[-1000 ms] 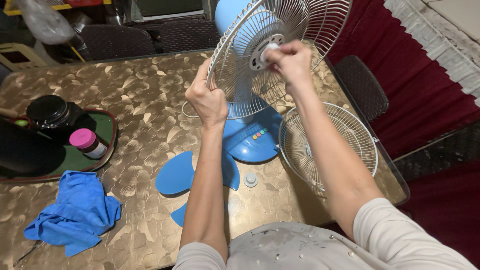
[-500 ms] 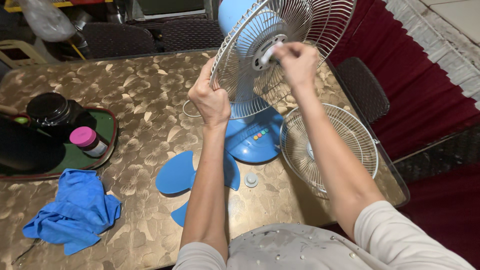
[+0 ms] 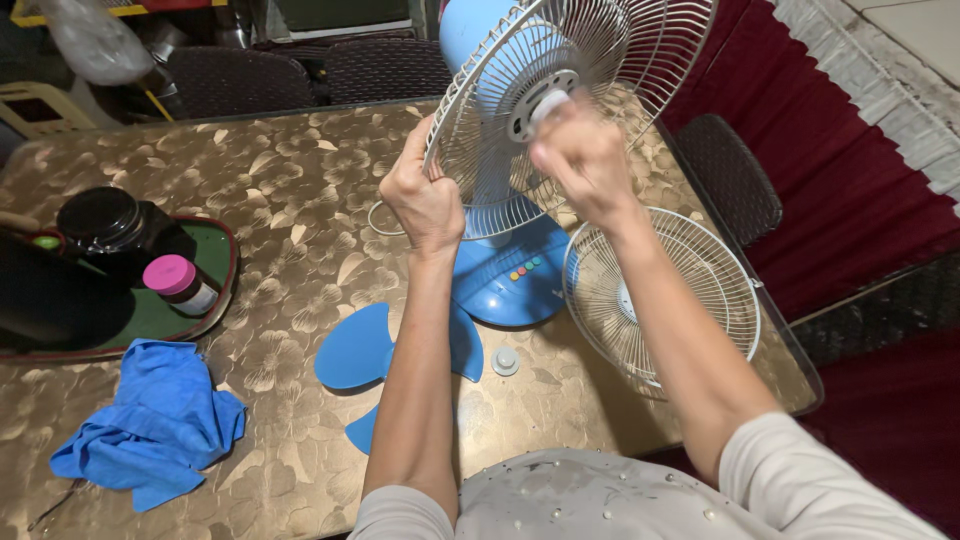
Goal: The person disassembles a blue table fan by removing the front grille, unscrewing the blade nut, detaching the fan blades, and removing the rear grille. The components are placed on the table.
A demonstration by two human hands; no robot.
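My left hand (image 3: 425,200) grips the rim of the rear guard (image 3: 560,110) on the upright blue fan (image 3: 505,275), steadying it, while my blurred right hand (image 3: 580,160) pinches the white hub nut (image 3: 548,103), best turned squarely.

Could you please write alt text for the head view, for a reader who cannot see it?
A person's left hand grips the rim of a wire guard on a blue fan, while the right hand, blurred, is at the guard's hub. On the table lie a blue blade, a second guard and a blue cloth.
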